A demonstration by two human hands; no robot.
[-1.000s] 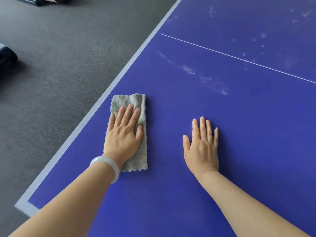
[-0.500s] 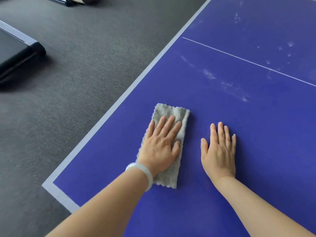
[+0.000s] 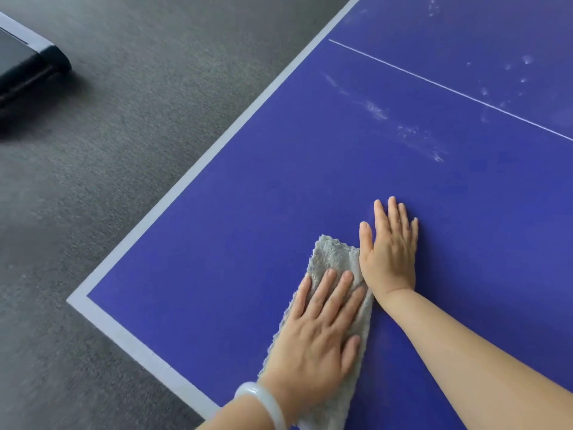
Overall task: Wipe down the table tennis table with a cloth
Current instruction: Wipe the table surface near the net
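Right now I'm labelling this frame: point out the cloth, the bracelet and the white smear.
cloth (image 3: 333,256): head view, on its uncovered far end.
bracelet (image 3: 266,403): head view, on the top of the band.
white smear (image 3: 376,111): head view, on its densest patch.

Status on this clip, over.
Left hand flat, pressing grey fluffy cloth on blue table tennis table. Right hand flat beside it. White smudges ahead.

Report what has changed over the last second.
The left hand, pressing flat on the grey cloth, slid it rightward across the table tennis table, from near the side line up against the right hand. The right hand stayed flat; the white smudges ahead remain.
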